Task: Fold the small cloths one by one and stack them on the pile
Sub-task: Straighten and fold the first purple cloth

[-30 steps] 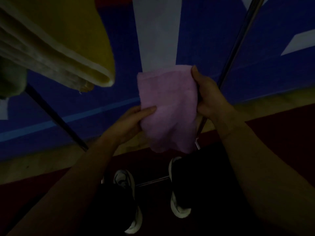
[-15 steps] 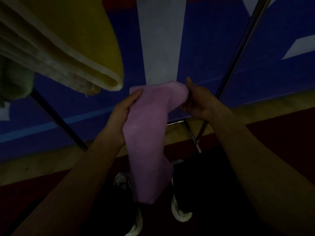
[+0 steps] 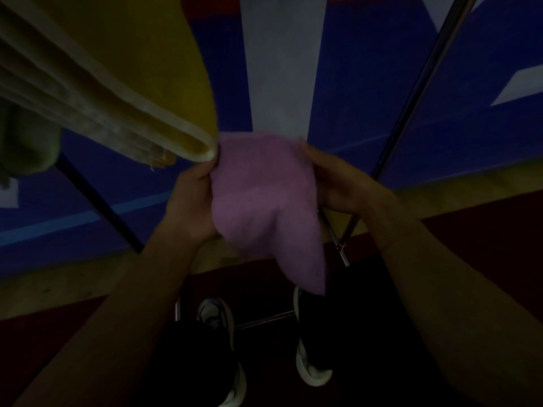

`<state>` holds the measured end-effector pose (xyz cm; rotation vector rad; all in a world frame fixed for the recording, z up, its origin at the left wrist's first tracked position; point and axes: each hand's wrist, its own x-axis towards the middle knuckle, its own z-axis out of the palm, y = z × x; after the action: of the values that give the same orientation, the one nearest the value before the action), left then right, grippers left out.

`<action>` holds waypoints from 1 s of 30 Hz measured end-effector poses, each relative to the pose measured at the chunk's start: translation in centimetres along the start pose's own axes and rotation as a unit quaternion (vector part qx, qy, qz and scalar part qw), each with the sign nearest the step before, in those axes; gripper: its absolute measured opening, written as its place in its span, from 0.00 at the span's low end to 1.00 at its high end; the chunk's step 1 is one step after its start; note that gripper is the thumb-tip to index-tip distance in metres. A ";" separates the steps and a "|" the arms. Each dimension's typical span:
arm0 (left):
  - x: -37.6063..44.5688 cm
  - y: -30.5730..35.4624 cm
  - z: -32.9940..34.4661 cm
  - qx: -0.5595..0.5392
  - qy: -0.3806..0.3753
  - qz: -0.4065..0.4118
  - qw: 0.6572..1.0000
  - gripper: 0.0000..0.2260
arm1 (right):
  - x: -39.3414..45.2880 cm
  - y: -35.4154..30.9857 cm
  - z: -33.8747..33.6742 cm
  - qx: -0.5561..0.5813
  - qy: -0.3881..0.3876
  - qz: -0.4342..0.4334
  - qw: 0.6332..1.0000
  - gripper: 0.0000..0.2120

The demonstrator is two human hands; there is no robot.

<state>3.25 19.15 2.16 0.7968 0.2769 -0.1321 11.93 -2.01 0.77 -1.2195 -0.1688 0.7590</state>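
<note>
Holding: head view, your two hands carry one pink cloth (image 3: pixel 264 207) in the air in front of you, above your shoes.
Left hand (image 3: pixel 191 204): you grip the cloth's left edge, fingers curled round it, thumb toward the top corner.
Right hand (image 3: pixel 340 183): you grip the cloth's right edge near its top corner, fingers wrapped behind the fabric.
Hand spacing: the hands sit apart, one at each side of the cloth, at nearly the same height.
Pink cloth: its top edge spans between your hands; the lower part hangs in a loose, tapering point toward your right shoe (image 3: pixel 308 368). You cannot tell how many layers it has.
Pile (image 3: pixel 97 92): folded cloths sit at the upper left, a yellow one on top with pale edges stacked below; the pile's near corner lies just beside the pink cloth's top left corner. You cannot tell whether they touch.
Green cloth (image 3: pixel 26 139): a dim shape at the far left, under the pile's edge.
Metal frame (image 3: pixel 411 92): a thin rod runs diagonally behind your right hand; a dark bar (image 3: pixel 100 201) slants behind your left forearm.
Floor (image 3: pixel 382 69): blue with pale stripes, dark red nearer you.
Left shoe (image 3: pixel 217 315): partly hidden by dark trousers.
</note>
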 end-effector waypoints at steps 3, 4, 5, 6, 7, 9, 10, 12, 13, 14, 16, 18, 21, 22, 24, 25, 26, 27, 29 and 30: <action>0.2 0.4 0.0 0.049 0.024 -0.014 0.998 0.21 | 0.1 0.6 -0.8 -0.018 0.030 0.008 0.999 0.39; 0.3 0.4 0.1 0.063 0.032 -0.024 0.997 0.18 | 0.2 0.8 -1.1 -0.043 0.029 0.020 0.998 0.38; 0.5 0.5 0.0 0.085 0.043 -0.031 0.995 0.17 | 0.1 0.9 -1.2 -0.073 0.022 0.034 0.997 0.37; 0.7 0.5 -0.2 0.115 0.055 -0.038 0.991 0.17 | 0.2 1.2 -1.4 -0.108 0.017 0.042 0.993 0.37; 1.0 0.4 -0.6 0.159 0.069 -0.045 0.984 0.16 | 0.3 1.3 -1.6 -0.131 0.023 0.046 0.990 0.39; 1.5 0.1 -1.7 0.262 0.057 -0.063 0.961 0.17 | 0.5 1.4 -2.0 -0.150 0.055 0.043 0.986 0.41; 1.7 -0.3 -2.3 0.307 0.052 -0.077 0.947 0.17 | 0.6 1.4 -2.2 -0.158 0.068 0.033 0.984 0.39; 1.9 -1.0 -2.9 0.401 0.092 -0.070 0.909 0.18 | 0.6 1.5 -2.5 -0.198 0.086 0.004 0.976 0.36; 2.1 -1.2 -3.1 0.447 0.128 -0.049 0.884 0.23 | 0.6 1.6 -2.5 -0.238 0.095 -0.017 0.967 0.33; 2.1 -1.3 -2.9 0.475 0.153 -0.028 0.866 0.26 | 0.5 1.6 -2.5 -0.283 0.099 -0.042 0.953 0.28; 2.4 -1.3 -3.0 0.495 0.155 0.014 0.855 0.23 | 0.5 1.5 -2.4 -0.336 0.094 -0.088 0.933 0.18; 2.8 -1.0 -3.4 0.519 0.139 0.057 0.841 0.12 | 0.4 1.4 -2.4 -0.349 0.095 -0.118 0.925 0.14; 2.8 0.3 -3.6 0.558 0.095 0.082 0.820 0.05 | 0.3 1.2 -2.3 -0.348 0.110 -0.157 0.918 0.12; 2.8 0.7 -3.6 0.566 0.079 0.082 0.816 0.05 | 0.4 1.2 -2.3 -0.344 0.119 -0.168 0.916 0.10; 2.6 1.2 -3.5 0.566 0.055 0.074 0.819 0.06 | 0.4 1.2 -2.5 -0.338 0.130 -0.186 0.913 0.09; 2.7 1.3 -3.7 0.561 0.043 0.070 0.824 0.06 | 0.4 1.1 -2.6 -0.338 0.131 -0.191 0.912 0.09; 2.8 1.5 -3.9 0.558 0.029 0.068 0.827 0.08 | 0.5 1.1 -2.7 -0.342 0.131 -0.191 0.911 0.09; 2.9 1.6 -4.1 0.563 0.016 0.064 0.824 0.11 | 0.5 1.1 -2.8 -0.342 0.130 -0.190 0.911 0.09; 2.8 2.0 -4.1 0.572 0.000 0.060 0.818 0.16 | 0.5 1.1 -2.8 -0.349 0.122 -0.189 0.910 0.09; 2.8 2.2 -4.1 0.580 0.003 0.062 0.812 0.17 | 0.4 1.0 -2.6 -0.355 0.119 -0.191 0.907 0.09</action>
<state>5.65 23.64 0.08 2.0396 0.1220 -0.1728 13.14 -3.67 -1.24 -1.8847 -0.4980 0.1841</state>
